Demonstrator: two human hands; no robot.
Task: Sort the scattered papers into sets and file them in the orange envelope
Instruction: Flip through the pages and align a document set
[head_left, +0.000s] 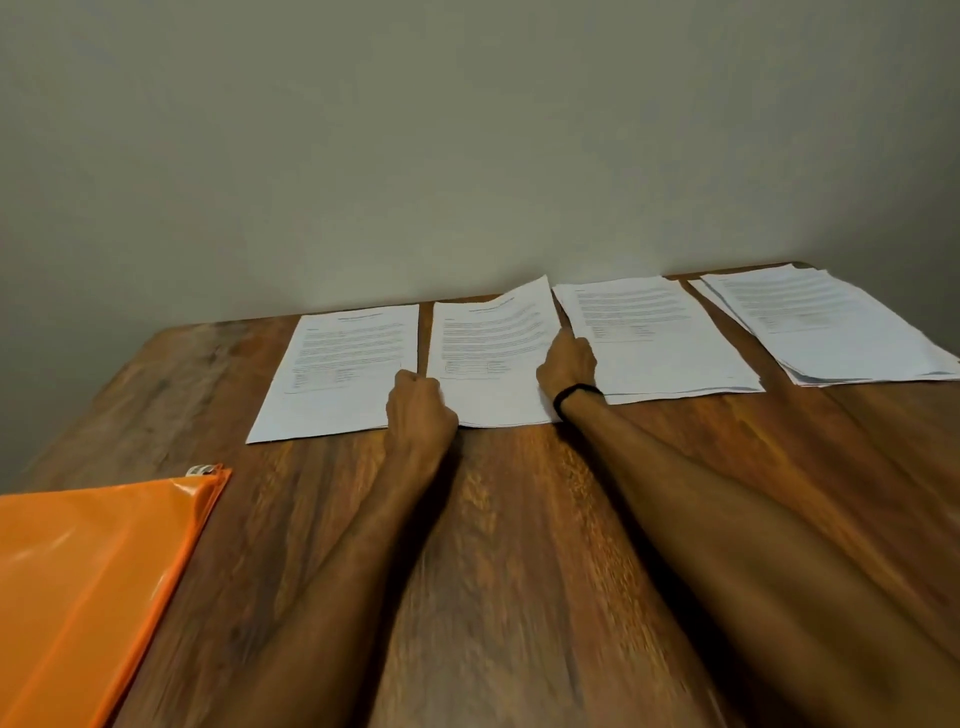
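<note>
Sorting looks complete: 4 paper stacks (660, 343) line the wooden table's (519, 519) far edge. Left hand (418, 410) and right hand (566, 364) pinch stack 2 (493, 353) by its side edges. Orange envelope (88, 571) lies well apart, near left; filing remains.

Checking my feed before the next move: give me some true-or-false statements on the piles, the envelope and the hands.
1. Four piles lie in a row by the wall, from the leftmost pile to the rightmost pile. True.
2. The orange envelope lies at the far right. False: it lies at the near left of the table.
3. The left hand and the right hand both grip the second pile, counted from the left. True.
4. The black wristband sits on the left wrist. False: it is on the right wrist.
5. The rightmost pile is squared up neatly. False: its sheets are fanned askew.
</note>
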